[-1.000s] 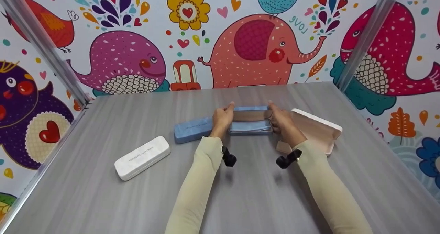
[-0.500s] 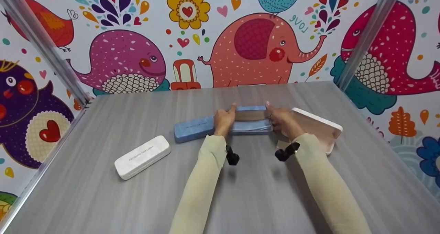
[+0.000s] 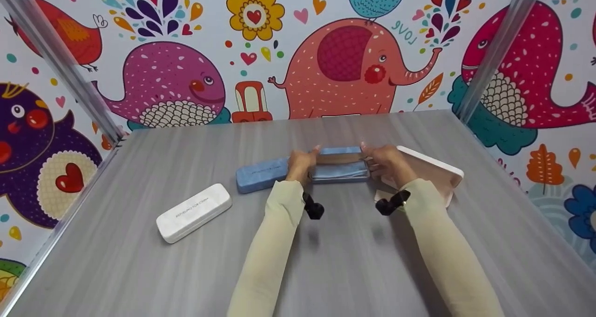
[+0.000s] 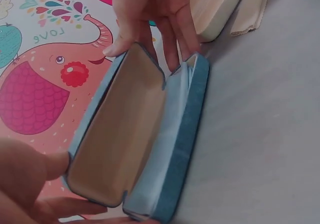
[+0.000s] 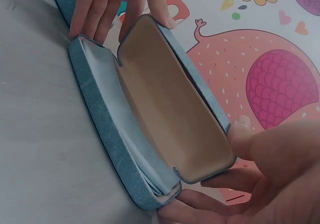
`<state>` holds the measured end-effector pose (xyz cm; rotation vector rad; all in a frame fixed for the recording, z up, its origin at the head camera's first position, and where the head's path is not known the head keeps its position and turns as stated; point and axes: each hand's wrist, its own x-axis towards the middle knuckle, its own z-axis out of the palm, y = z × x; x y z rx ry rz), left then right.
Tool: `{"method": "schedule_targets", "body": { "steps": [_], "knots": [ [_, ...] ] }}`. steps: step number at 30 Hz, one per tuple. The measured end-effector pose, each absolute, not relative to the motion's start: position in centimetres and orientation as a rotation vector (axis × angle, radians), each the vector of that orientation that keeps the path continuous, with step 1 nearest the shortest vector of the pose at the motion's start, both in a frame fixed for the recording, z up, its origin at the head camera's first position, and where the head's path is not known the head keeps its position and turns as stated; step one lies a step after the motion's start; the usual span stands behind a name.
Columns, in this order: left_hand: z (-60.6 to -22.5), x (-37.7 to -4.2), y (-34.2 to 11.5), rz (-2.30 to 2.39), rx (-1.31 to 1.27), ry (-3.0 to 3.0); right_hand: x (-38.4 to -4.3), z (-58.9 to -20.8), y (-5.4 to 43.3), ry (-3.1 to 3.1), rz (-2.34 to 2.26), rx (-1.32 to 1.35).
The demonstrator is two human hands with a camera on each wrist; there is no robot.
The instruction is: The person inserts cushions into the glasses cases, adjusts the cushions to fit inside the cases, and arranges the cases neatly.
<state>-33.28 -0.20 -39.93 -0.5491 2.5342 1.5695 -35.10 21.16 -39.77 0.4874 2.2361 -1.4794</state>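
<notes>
A blue glasses case (image 3: 340, 180) stands part-way open near the table's middle, its lid (image 3: 341, 151) tilted up at the back. The lid's brown lining (image 4: 120, 134) faces the wrist cameras. Folded light blue cloth (image 5: 127, 124) fills the lower half; whatever may lie under it is hidden. My left hand (image 3: 301, 164) grips the left end, with the thumb against the back of the lid and fingers along the end. At the opposite end my right hand (image 3: 389, 162) holds on likewise, its thumb (image 5: 242, 136) on the lid's outer edge.
Left of my left hand lies a closed blue case (image 3: 261, 175), close beside it. A closed white case (image 3: 194, 213) lies farther left. An open white case (image 3: 430, 168) sits just behind my right hand, near a beige cloth (image 3: 382, 196). A patterned wall (image 3: 251, 65) borders the table.
The blue case's lid has tipped forward and down somewhat, so less of its brown lining shows in the head view. Both hands keep their places at its ends.
</notes>
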Motion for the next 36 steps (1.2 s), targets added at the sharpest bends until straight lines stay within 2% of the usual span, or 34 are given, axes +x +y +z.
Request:
{"method": "schedule_targets", "body": {
  "steps": [15,22,36],
  "knots": [
    [-40.5,-33.3,-1.2,1.679,-0.470,2.406,-34.6,-41.4,21.2,2.190,-1.735,0.323],
    [-41.2,-33.5,-1.6,1.806,-0.451,2.309,-34.0,-41.8,21.2,2.166,-1.816,0.334],
    [-41.4,-33.5,-2.1,1.725,-0.340,2.324,-32.9,-42.3,20.3,2.211,-1.973,0.400]
  ]
}}
